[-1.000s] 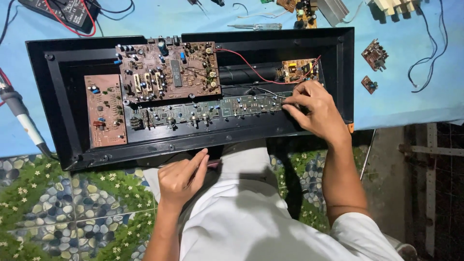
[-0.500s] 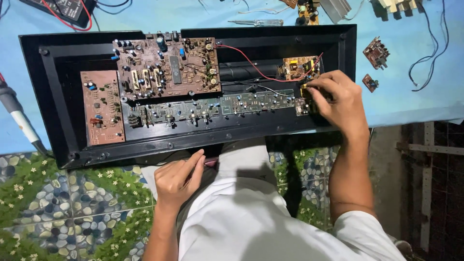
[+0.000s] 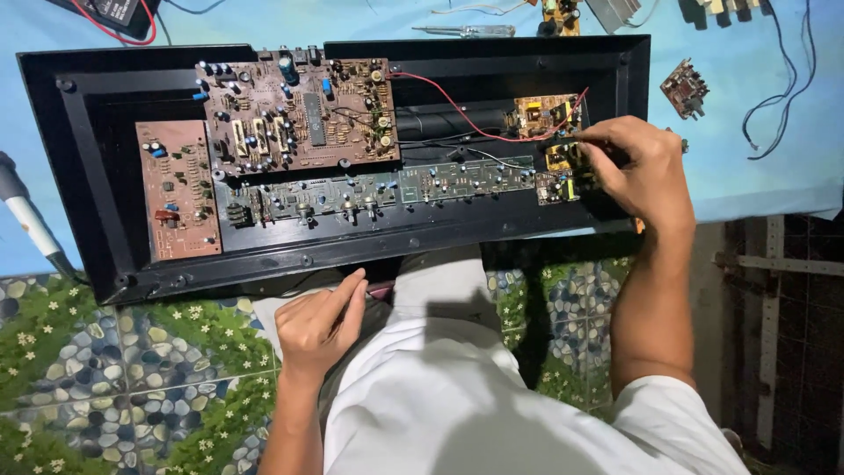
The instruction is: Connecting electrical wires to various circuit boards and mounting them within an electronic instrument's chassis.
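A long black open chassis (image 3: 352,255) lies on a blue cloth in front of me. Inside it sit a large brown circuit board (image 3: 299,114), a smaller brown board (image 3: 176,189), a long green board (image 3: 396,189) and a yellow board (image 3: 538,114) with a red wire (image 3: 448,104). My right hand (image 3: 642,167) is at the chassis's right end, with its fingers pinched on a small yellow board (image 3: 556,171). My left hand (image 3: 321,321) rests on my lap just below the chassis's front edge and holds nothing.
A screwdriver (image 3: 466,31), a loose small circuit board (image 3: 684,88) and black cables (image 3: 778,79) lie on the cloth behind and to the right. A grey tool handle (image 3: 26,220) juts in at the left. Pebble-pattern flooring (image 3: 105,369) lies below.
My right hand has moved right along the green board to the small yellow board at the chassis's end. The left hand has stayed on my lap.
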